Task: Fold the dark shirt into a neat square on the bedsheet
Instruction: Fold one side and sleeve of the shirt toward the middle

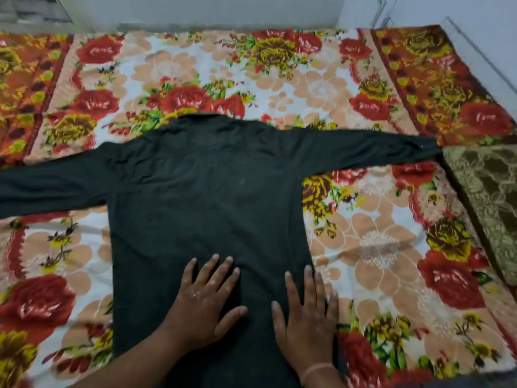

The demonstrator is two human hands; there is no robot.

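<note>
Across a floral bedsheet (363,247) of red and yellow roses: dark shirt (207,191), spread flat, sleeves outstretched, collar toward a pale wall (223,9). Left hand (204,301) and right hand (307,317) lie flat on its lower part, fingers (221,273) spread, gripping nothing. Olive lace-patterned cloth (486,197) at right. No legible writing.

I am holding my left hand (202,298) flat and palm-down, its fingers (221,268) spread and pointing away from me, the thumb angling out toward my other hand. My right hand (306,315) is lying flat just beside it, palm-down too, fingers (307,278) fanned apart and a thin pale band (317,369) circling the wrist. My left forearm (134,362) is reaching in from the lower left, and neither hand is gripping anything.
</note>
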